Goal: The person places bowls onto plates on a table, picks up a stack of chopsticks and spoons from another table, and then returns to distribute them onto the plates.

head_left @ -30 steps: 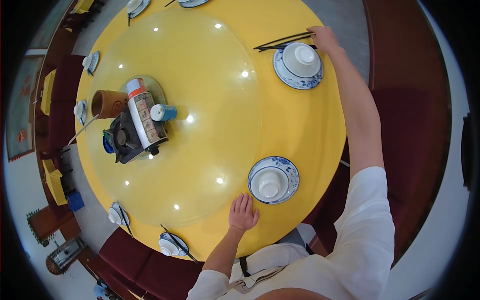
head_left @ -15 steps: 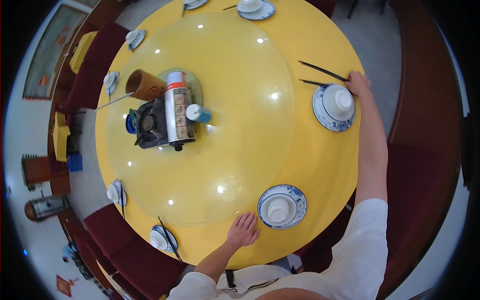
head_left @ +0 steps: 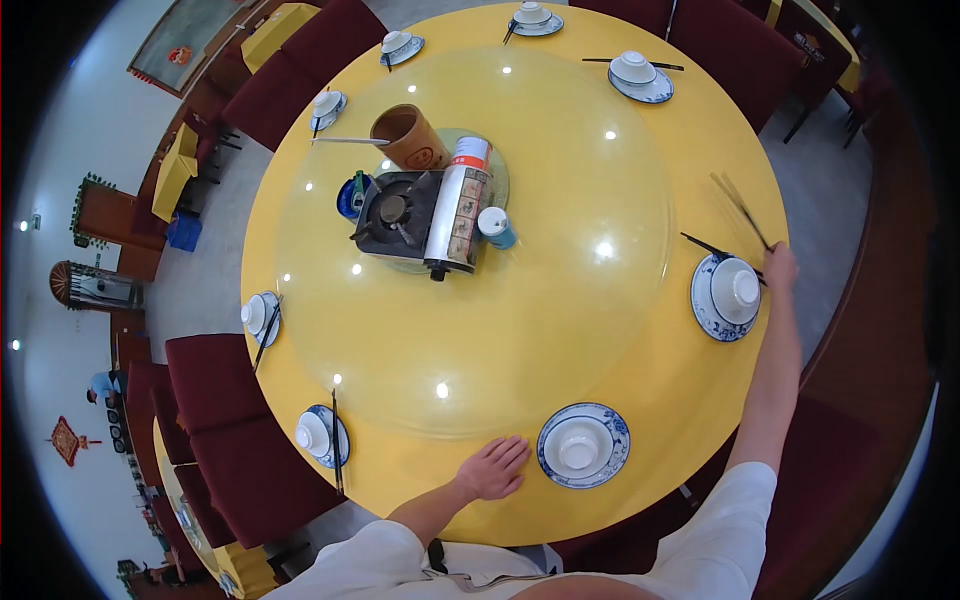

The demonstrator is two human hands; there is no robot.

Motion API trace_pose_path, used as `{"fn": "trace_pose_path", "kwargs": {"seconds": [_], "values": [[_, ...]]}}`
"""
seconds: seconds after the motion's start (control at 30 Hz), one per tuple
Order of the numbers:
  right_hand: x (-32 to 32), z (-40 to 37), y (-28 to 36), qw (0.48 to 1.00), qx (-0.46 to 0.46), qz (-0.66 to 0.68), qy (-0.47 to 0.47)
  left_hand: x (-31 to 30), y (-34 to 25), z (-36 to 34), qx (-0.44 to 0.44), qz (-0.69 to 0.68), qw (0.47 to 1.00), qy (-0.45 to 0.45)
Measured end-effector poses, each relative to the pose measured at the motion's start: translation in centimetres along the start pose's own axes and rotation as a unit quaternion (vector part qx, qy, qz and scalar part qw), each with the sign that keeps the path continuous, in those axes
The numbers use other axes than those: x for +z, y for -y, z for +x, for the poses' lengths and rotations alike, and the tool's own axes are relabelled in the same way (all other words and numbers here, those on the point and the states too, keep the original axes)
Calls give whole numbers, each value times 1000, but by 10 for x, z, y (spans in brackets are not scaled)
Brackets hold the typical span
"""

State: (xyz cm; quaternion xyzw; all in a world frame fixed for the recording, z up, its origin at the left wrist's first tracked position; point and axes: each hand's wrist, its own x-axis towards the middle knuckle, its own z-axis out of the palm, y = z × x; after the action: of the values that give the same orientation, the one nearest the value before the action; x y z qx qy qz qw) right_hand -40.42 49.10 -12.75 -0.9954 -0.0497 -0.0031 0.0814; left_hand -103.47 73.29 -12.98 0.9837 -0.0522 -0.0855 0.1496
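Observation:
At the right edge of the table, my right hand (head_left: 780, 268) is closed around the end of a dark chopstick (head_left: 745, 215), which is smeared by motion and points away from me. A second dark chopstick (head_left: 703, 242) lies behind an upturned white bowl (head_left: 735, 290) on a blue-patterned plate (head_left: 712, 325). My left hand (head_left: 495, 468) rests flat on the yellow tabletop (head_left: 400, 470), fingers stretched out, holding nothing. Just right of it is another upturned white bowl (head_left: 578, 448) on a blue-rimmed plate (head_left: 553, 470).
A glass turntable (head_left: 560, 330) carries a portable gas stove (head_left: 400, 215), a silver can (head_left: 458, 215), a brown pot (head_left: 410, 140) and a small blue-and-white container (head_left: 496, 228). Several other place settings ring the table. Maroon chairs (head_left: 225, 430) stand around it.
The view has shifted, so the table shows lower and further right. My right hand still holds the chopstick, whose free end has swung upward. My left hand stays flat on the table.

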Motion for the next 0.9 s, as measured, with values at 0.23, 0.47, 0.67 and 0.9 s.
{"fn": "trace_pose_path", "kwargs": {"seconds": [0.23, 0.47, 0.67, 0.9], "values": [[-91, -10, -2, 985, -91, 105, -101, 14, -1, 0, -25, -2, 998, 50], [-84, -39, -59, 905, -30, 424, -4, 18, -7, 2, 28, 46, 997, -52], [-56, -75, -60, 949, -87, 301, -35, 17, -5, 3, 39, 47, 997, -51], [-72, -215, -18, 933, -58, 353, 48, 23, -6, 3, 29, 51, 997, -43]]}}
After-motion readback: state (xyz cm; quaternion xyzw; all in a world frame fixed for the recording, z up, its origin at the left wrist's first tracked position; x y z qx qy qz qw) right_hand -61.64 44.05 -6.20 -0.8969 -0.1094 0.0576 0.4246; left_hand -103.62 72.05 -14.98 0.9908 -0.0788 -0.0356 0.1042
